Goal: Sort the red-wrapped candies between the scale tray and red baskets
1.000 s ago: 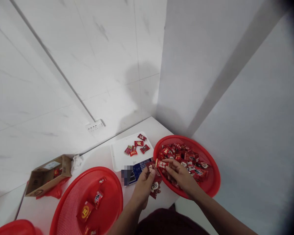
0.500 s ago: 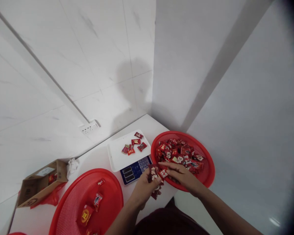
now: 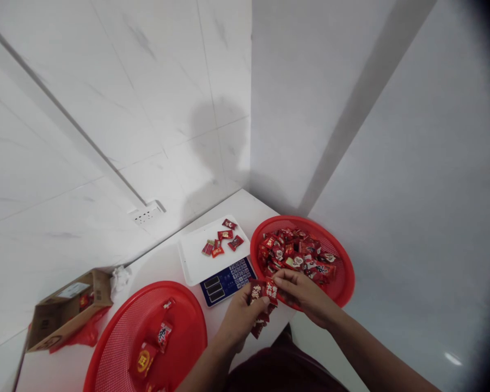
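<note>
My left hand [image 3: 239,317] is closed around a bunch of red candy packets [image 3: 258,313], just in front of the scale's blue keypad. My right hand [image 3: 300,291] pinches one red candy packet [image 3: 270,289] and presses it against that bunch. Both hands meet at the near rim of the right red basket [image 3: 347,283], which holds a heap of red packets [image 3: 296,253]. A white scale [image 3: 196,261] behind the hands carries several packets [image 3: 222,242] on its tray.
A second red basket [image 3: 188,337] at the lower left holds a few packets. An open cardboard box [image 3: 65,307] lies at the far left on red plastic. A wall socket [image 3: 145,212] sits behind the scale. White walls close the corner.
My right hand has drawn back from the right basket toward my left hand, bringing one packet to the bunch. The view has shifted slightly.
</note>
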Demonstrator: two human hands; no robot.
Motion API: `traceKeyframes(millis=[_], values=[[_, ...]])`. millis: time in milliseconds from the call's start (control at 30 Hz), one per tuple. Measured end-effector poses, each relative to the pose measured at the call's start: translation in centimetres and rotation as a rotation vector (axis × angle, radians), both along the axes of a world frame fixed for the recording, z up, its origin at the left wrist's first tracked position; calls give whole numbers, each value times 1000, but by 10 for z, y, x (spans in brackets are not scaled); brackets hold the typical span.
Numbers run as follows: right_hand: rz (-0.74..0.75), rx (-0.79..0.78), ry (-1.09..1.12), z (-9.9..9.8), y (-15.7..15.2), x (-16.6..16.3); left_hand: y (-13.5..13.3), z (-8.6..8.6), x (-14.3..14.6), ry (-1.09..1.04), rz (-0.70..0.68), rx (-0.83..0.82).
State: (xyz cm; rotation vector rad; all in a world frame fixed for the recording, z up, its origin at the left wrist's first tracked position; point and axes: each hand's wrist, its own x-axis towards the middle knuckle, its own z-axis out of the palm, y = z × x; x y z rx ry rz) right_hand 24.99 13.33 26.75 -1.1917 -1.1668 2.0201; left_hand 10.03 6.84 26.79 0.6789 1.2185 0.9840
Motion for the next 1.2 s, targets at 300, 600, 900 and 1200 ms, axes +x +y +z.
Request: traceKeyframes(millis=[300, 600, 900, 1200], values=[[-32, 46, -16, -4, 0, 4, -5, -3, 1, -47, -2, 3], [-46, 22, 5, -9, -1, 4, -4, -1, 3, -47, -84, 11], [-98, 174, -36, -10, -1, 3, -1, 4, 12, -15, 1, -42], [-14, 163, -44, -3, 0, 6, 0, 6, 11, 24, 49, -54]])
